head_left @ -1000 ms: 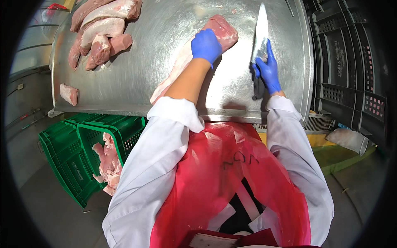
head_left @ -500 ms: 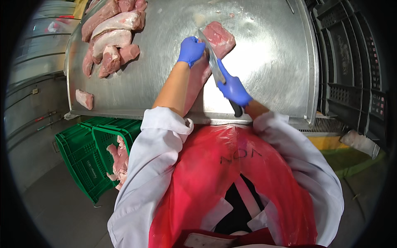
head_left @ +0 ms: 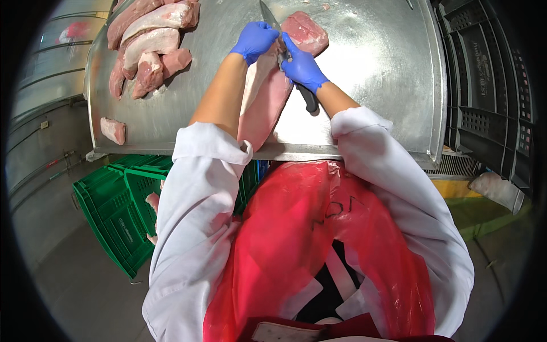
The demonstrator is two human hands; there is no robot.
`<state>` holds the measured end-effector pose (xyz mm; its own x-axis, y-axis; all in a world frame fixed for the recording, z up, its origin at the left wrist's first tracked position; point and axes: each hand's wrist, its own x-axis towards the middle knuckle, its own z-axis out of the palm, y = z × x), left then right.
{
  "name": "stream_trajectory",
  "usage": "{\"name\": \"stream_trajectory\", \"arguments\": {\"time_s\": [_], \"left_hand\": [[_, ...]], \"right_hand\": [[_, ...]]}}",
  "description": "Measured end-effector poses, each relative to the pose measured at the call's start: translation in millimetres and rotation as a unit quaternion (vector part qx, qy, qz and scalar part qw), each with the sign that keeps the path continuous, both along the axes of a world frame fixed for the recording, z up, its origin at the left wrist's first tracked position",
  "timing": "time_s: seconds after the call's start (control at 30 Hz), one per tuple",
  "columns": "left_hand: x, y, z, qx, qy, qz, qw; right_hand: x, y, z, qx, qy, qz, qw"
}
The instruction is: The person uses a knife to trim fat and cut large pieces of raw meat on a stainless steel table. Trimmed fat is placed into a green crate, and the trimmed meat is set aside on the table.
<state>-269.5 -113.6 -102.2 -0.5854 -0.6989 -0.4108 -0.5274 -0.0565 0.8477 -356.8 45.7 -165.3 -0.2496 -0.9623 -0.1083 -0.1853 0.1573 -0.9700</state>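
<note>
A long pork loin [head_left: 272, 97] lies slantwise on the metal table, its thick end [head_left: 306, 33] pointing away from me. My right hand [head_left: 305, 69], in a blue glove, is closed round a knife, its black handle [head_left: 308, 98] jutting out below the palm. The blade [head_left: 268, 14] crosses the loin and points far left, its middle partly hidden by my fingers. My left hand [head_left: 255, 41], also blue-gloved, is closed in a pinch at the loin's left edge, close beside the blade. The pinched part is mostly hidden.
Several meat pieces [head_left: 151, 43] are heaped at the table's far left, with a small piece [head_left: 113, 131] nearer me. A green crate [head_left: 111, 219] with meat stands below the left edge. Black crates [head_left: 481, 74] line the right side. The table's raised rim [head_left: 302, 154] runs before me.
My right hand has pushed the knife forward and to the left, so the blade now reaches farther past the loin. My left hand has moved slightly away from me. The view has shifted a little.
</note>
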Motion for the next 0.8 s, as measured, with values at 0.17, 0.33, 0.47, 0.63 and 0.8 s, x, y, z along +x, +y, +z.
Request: {"name": "stream_trajectory", "arguments": {"time_s": [0.17, 0.33, 0.47, 0.63, 0.8], "left_hand": [[30, -27, -5, 0.023, 0.055, 0.055, 0.997], [27, -22, -1, 0.012, 0.063, -0.015, 0.998], [51, -32, 10, 0.025, 0.086, 0.066, 0.994], [62, -5, 22, -0.027, 0.139, -0.011, 0.990], [95, -6, 29, -0.010, 0.160, 0.099, 0.982]], "right_hand": [[33, 86, 30, 0.116, -0.056, 0.095, 0.987], [19, -13, 18, 0.066, -0.050, 0.047, 0.995], [45, 63, 41, 0.129, -0.048, 0.114, 0.984], [33, -6, 17, 0.064, -0.005, 0.093, 0.994], [51, 40, 54, 0.198, 0.057, 0.171, 0.963]]}}
